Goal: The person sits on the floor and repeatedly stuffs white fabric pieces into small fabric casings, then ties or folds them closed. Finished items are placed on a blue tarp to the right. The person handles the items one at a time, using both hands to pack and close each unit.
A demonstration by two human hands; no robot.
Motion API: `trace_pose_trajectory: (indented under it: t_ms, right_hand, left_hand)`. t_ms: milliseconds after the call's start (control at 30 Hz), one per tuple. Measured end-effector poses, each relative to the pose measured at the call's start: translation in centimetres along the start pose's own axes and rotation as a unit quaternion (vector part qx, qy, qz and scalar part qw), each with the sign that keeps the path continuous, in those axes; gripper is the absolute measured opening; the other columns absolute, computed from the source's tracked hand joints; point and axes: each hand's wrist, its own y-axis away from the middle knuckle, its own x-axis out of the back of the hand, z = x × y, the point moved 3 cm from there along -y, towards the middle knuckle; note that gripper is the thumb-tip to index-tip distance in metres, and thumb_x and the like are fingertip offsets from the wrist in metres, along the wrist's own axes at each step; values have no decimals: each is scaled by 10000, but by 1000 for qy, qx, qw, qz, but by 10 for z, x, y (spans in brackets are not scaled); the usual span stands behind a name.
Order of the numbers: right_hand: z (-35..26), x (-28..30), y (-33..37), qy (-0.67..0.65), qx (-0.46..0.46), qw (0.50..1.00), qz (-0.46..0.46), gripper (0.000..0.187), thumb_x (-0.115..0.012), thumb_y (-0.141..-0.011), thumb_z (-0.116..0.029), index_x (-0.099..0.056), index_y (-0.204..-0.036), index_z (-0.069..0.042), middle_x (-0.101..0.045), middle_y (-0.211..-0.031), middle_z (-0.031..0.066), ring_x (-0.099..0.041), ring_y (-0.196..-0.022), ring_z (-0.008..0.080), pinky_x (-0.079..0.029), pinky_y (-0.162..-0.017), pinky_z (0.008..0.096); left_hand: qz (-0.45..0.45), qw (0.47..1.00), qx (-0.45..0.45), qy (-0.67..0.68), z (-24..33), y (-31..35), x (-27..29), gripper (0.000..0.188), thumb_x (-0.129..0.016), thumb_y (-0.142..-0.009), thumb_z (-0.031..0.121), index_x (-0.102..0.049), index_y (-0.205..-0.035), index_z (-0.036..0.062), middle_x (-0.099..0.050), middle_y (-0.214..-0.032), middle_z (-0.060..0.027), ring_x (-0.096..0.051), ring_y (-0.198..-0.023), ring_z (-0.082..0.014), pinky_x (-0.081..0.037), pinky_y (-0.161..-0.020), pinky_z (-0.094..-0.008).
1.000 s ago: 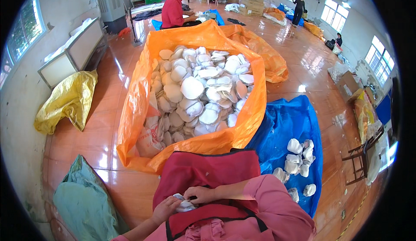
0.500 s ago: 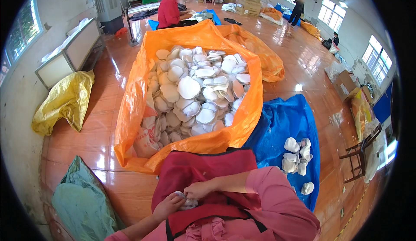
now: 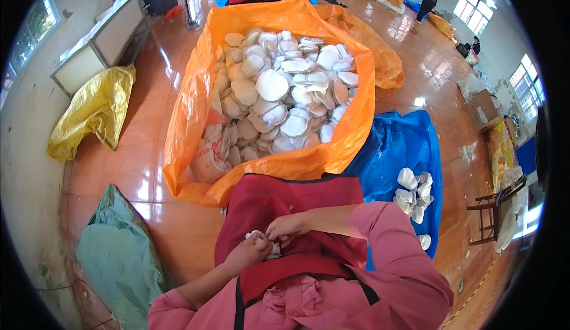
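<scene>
Small white piece (image 3: 275, 250) held over a dark red apron (image 3: 291, 199)

The small white piece is held low in front of the wearer's body, over the apron, between the two hands. By the left hand (image 3: 246, 254) it is grasped, the fingers curled around it, and parts of it are seen on either side of them. The fingers of the right hand (image 3: 286, 229) are bent at its upper right side; whether it is gripped by them cannot be told.

Just beyond the apron, a large orange bag (image 3: 183, 155) is set open on the tiled floor (image 3: 184, 229), filled with a heap of rounded white and beige pads (image 3: 272, 85). To the right, a blue sheet (image 3: 395, 137) is spread, and a cluster of bunched white pieces (image 3: 407, 178) is carried on it. At the left, a green sack (image 3: 122, 256) and a yellow sack (image 3: 95, 113) are seen.
</scene>
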Motion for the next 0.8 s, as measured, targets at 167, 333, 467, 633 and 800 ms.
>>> trace_pose_trajectory:
  t_ms: [167,333,467,633,800]
  right_hand:
    - [-11,-2,-2,102,-12,995,-12,288,-569,-901,-206,-627,-1152,-77,-482,-668,-39,-453,-553,67,-553,-696,314]
    - [-12,1,-15,119,0,993,-12,227,-559,-902,-182,-647,-1077,-67,-580,-736,-3,-531,-608,81,-532,-651,262]
    - [-17,5,-12,110,20,993,-47,222,-555,-887,-149,-652,-1057,-45,-596,-749,6,-560,-632,89,-516,-626,238]
    - [-11,10,-17,103,43,991,-73,241,-567,-868,-133,-648,-1058,-9,-604,-757,13,-582,-652,106,-524,-622,247]
    - [-2,5,-28,135,86,987,13,250,-577,-855,-134,-660,-1059,-16,-629,-787,27,-601,-666,121,-537,-603,272]
  left_hand:
    - [-5,1000,-9,-20,-2,2,-7,259,-567,-828,208,-596,-1051,79,-503,-1078,-88,-529,-1073,-355,-557,-777,-418]
    - [-4,998,-54,-35,-6,2,-16,281,-552,-846,239,-591,-1087,100,-486,-1106,-104,-506,-1131,-349,-538,-825,-434]
    - [21,997,-70,7,-8,4,-16,279,-546,-849,241,-587,-1093,114,-474,-1115,-93,-485,-1163,-338,-527,-849,-423]
    - [-7,997,-76,26,-9,4,-18,276,-538,-851,251,-582,-1084,110,-464,-1099,-91,-469,-1184,-335,-519,-867,-418]
    - [6,997,-79,13,-10,6,-16,279,-541,-845,247,-585,-1080,104,-466,-1095,-89,-461,-1189,-340,-520,-866,-416]
